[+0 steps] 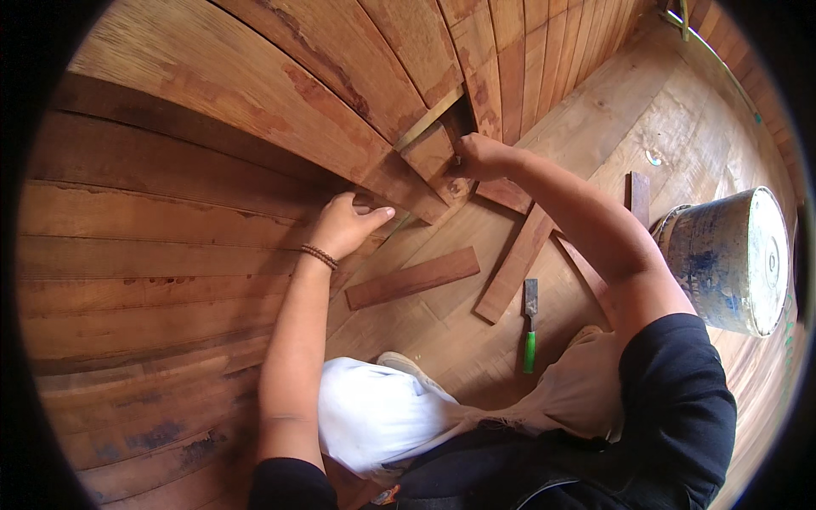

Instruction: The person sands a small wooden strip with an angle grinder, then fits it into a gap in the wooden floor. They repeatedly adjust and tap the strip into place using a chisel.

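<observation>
My left hand (344, 228) is beside the lower end of a wide wooden plank (340, 140) on the wall. Its thumb is stretched out and apart from the fingers, which are partly hidden; I see nothing held in it. At the gap between the wall planks, my right hand (481, 158) is closed, its fingertips hidden against the wood. A short board (429, 155) lies in that gap, just left of the right hand. Across the top of the gap runs a thin pale strip of wood (431, 116).
On the wooden floor lie a loose short plank (414, 277), a longer one (516, 265) and several other wood pieces. A chisel with a green handle (529, 340) lies between my feet. To the right is a paint-stained bucket (710, 259), close to my right arm.
</observation>
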Motion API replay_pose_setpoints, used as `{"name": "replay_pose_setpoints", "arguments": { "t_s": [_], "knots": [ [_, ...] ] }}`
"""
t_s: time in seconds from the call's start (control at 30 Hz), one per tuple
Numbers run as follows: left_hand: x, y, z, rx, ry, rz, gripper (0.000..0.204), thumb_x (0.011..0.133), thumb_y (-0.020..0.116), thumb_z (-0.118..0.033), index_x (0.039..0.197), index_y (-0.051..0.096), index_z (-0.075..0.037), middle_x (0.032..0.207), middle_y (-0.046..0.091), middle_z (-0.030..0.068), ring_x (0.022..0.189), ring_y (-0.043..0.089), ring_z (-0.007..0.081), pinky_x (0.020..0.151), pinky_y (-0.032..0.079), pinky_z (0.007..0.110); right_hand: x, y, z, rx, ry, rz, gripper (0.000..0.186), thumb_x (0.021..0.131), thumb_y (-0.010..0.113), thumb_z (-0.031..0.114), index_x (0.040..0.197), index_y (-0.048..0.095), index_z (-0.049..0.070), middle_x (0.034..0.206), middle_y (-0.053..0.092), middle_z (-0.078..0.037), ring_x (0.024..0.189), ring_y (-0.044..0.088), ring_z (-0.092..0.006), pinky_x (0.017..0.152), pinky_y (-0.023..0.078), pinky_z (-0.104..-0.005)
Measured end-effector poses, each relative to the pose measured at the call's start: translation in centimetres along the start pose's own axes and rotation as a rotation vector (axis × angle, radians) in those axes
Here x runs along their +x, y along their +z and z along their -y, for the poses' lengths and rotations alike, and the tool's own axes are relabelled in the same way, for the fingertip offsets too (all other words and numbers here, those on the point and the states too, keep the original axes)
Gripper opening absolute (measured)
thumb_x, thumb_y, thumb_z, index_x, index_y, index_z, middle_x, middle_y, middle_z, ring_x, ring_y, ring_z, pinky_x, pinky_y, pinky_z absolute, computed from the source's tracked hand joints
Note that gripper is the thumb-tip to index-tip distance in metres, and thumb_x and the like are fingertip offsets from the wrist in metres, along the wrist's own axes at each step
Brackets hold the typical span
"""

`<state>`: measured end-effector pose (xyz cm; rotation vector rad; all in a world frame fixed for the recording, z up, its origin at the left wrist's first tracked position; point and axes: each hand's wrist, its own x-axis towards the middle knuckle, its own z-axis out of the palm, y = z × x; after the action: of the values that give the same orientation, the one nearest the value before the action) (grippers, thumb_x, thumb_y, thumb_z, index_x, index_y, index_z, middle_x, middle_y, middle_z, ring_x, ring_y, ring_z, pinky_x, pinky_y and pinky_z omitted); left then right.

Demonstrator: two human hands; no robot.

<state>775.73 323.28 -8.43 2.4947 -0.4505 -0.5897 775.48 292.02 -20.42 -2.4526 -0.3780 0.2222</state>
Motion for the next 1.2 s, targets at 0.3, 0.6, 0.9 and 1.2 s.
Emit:
{"name": "replay_pose_setpoints", "arguments": {
  "t_s": [0.3,0.6,0.9,1.2],
  "knots": [
    [2.1,2.8,-1.0,-0.542,-0.052,-0.076,0.056,0.09,0.09,-0.036,0.118,0.073,0.01,0.123,0.073,0.0103,0.111,0.066,0.0175,0.101,0.05,0.032,2.2,0.7,-0.7,0.044,-0.029,0.032,0.037,0.091,0.078,0.03,0.107,0.075,-0.003,0.103,0.076,-0.026,0.105,0.074,-0.0392,0.088,0.057,-0.0451],
    [4.3,7.8,-1.2,-0.92,0.166,-0.359,0.053,0.09,0.091,-0.027,0.125,0.072,0.008,0.133,0.069,0.0091,0.121,0.062,0.0171,0.109,0.047,0.033,-1.5,-0.6,5.0,0.326,0.113,-0.211,0.094,0.087,0.081,0.061,0.13,0.048,-0.016,0.106,0.072,-0.035,0.107,0.072,-0.0466,0.09,0.058,-0.0489],
    [5.4,8.6,-0.8,-0.811,0.233,-0.502,0.044,0.089,0.091,-0.027,0.114,0.076,0.004,0.113,0.077,0.0078,0.102,0.07,0.017,0.093,0.055,0.033,-1.1,0.0,5.0,0.272,-0.059,-0.347,0.076,0.092,0.077,0.058,0.109,0.049,-0.01,0.09,0.074,-0.028,0.09,0.075,-0.0439,0.077,0.059,-0.0452],
    [4.9,7.8,-1.5,-0.676,0.138,-0.489,0.056,0.089,0.09,-0.04,0.117,0.076,0.007,0.119,0.076,0.0105,0.11,0.068,0.0176,0.099,0.052,0.034,-0.9,0.2,5.1,0.244,0.053,-0.318,0.089,0.082,0.085,0.063,0.115,0.048,-0.012,0.093,0.071,-0.033,0.099,0.071,-0.0504,0.085,0.058,-0.0512]
  ]
}}
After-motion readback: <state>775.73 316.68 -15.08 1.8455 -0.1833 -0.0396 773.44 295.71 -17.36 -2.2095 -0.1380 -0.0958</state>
